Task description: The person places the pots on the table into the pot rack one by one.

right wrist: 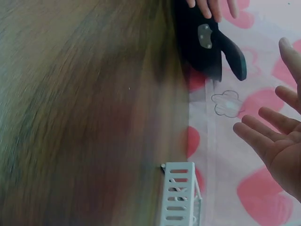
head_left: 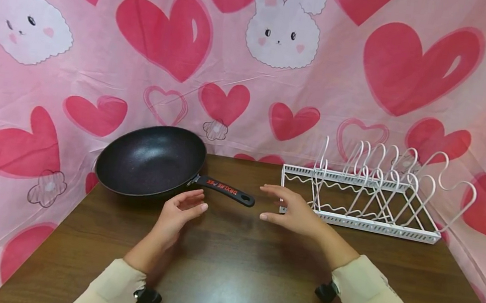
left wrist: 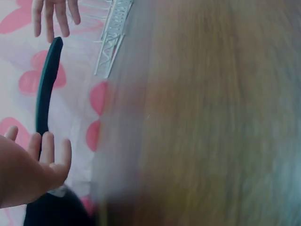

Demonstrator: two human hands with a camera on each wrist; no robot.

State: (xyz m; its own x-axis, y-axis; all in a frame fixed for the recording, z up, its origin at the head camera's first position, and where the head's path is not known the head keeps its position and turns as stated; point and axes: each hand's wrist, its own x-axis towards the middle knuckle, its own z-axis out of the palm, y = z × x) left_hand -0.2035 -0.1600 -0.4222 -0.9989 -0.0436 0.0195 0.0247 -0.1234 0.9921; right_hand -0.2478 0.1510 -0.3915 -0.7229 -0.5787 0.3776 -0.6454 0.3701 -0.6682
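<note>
A black frying pan (head_left: 153, 160) sits at the back left of the wooden table, its handle (head_left: 226, 190) with red lettering pointing right. Just in front of the pan, near where the handle joins it, my left hand (head_left: 177, 215) hovers with fingers apart and holds nothing. Beyond the handle's tip, on its right, is my right hand (head_left: 292, 212), its fingers spread and nothing in them. Both palms face inward, with the handle between them. In the right wrist view the right hand's fingers (right wrist: 263, 134) are extended, apart from the pan handle (right wrist: 233, 59).
At the back right of the table (head_left: 228, 271) stands a white wire rack (head_left: 370, 225) with several curved upright dividers, close beside the right hand. Behind everything hangs a pink cloth (head_left: 273, 89) printed with hearts and rabbits.
</note>
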